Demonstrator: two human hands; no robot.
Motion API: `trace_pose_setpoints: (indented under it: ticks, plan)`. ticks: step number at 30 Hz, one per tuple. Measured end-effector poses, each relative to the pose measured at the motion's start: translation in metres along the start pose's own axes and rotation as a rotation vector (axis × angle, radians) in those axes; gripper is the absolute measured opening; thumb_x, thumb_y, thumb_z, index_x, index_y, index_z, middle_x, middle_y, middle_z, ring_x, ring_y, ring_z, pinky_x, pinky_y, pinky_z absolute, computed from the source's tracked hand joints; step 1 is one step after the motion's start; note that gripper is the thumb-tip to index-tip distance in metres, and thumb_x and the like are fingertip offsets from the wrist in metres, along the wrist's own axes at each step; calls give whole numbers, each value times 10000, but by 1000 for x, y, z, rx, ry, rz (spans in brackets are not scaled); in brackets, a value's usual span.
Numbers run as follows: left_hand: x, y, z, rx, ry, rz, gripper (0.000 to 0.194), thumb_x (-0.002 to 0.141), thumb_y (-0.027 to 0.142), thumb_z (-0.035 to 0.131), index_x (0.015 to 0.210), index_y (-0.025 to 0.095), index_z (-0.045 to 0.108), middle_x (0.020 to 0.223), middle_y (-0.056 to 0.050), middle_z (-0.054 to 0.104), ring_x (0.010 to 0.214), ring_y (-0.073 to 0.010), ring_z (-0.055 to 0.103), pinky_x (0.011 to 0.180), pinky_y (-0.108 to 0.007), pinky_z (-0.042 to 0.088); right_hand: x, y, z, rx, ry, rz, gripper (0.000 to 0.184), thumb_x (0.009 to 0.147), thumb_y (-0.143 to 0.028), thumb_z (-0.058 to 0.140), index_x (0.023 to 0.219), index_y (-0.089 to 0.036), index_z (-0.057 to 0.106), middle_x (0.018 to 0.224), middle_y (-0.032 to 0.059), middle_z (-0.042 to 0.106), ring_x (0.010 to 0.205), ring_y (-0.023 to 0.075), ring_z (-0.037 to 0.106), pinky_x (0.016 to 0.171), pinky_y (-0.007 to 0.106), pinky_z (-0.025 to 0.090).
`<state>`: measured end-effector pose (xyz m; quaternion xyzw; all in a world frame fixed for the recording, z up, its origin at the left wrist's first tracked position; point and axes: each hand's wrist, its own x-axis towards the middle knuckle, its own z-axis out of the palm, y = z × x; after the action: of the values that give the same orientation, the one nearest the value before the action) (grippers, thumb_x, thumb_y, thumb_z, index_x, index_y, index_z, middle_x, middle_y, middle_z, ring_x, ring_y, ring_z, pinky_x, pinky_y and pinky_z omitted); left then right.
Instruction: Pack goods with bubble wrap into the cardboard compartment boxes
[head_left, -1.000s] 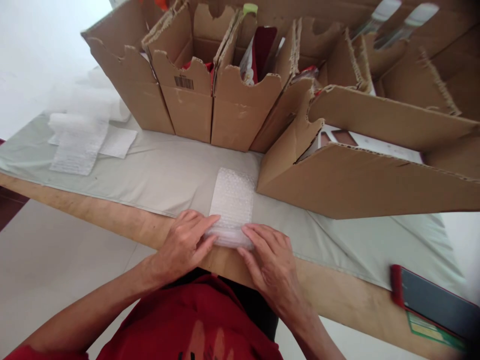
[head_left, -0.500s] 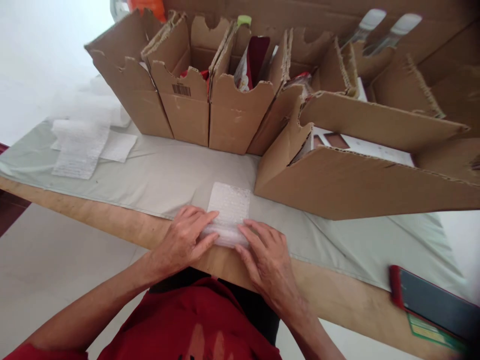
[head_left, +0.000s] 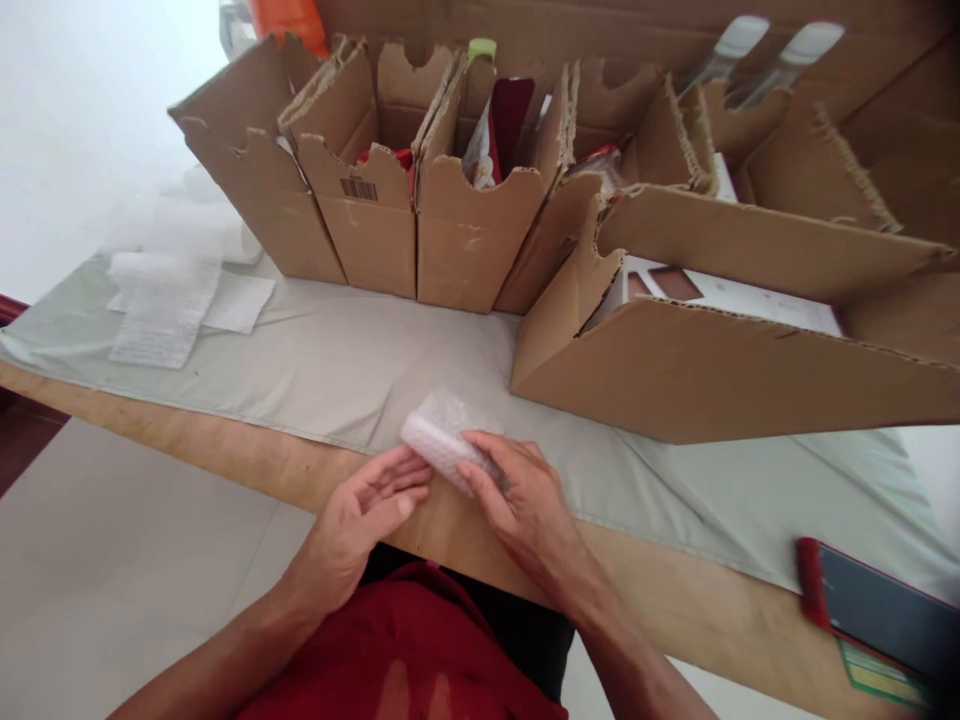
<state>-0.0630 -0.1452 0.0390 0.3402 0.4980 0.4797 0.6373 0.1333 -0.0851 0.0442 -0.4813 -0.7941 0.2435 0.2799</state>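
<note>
A small roll of bubble wrap (head_left: 439, 440) lies tilted near the front edge of the cloth-covered table, with a loose flap at its far side. My right hand (head_left: 517, 490) grips the roll's right end between thumb and fingers. Beside the roll's left end, my left hand (head_left: 379, 510) is turned partly palm up, its fingers stretched out and the thumb apart. Those fingertips are close to the wrap; whether they touch it I cannot tell. Anything inside the roll is hidden.
Several cardboard bins (head_left: 480, 235) stand along the back, and a longer cardboard box (head_left: 720, 370) sits at right holding a white box. More bubble wrap (head_left: 165, 300) lies at left. A phone in a red case (head_left: 877, 600) rests at the front right.
The wrap has been rolled up further and turned at an angle. My left hand has let go of it and turned its palm upward; my right hand keeps its grip.
</note>
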Motion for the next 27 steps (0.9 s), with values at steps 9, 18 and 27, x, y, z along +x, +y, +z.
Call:
trace_pose_setpoints:
  ticks: [9, 18, 27]
  plan:
    - [15, 4, 17, -263, -97, -107, 453, 770, 409, 808, 1147, 180, 704, 1037, -93, 776, 972, -263, 727, 837, -374, 592, -22, -13, -22, 71, 163, 61, 283, 1031, -410, 540, 1245, -250, 636, 1163, 92, 665, 1006, 230, 660, 874, 377, 520]
    - [10, 17, 31, 612, -230, 176, 168, 810, 201, 656, 972, 220, 695, 814, 4, 682, 722, -168, 616, 670, -263, 513, -12, -20, -46, 269, -222, 135, 177, 867, -270, 753, 1034, -261, 695, 962, -14, 722, 885, 173, 672, 817, 292, 534]
    - [28, 15, 25, 285, -584, 35, 686, 842, 460, 721, 1467, 306, 484, 1230, -90, 680, 1101, -284, 654, 939, -407, 543, -27, -9, -133, 105, 87, 51, 150, 917, -396, 725, 1047, -323, 721, 886, 3, 767, 740, 207, 724, 615, 311, 579]
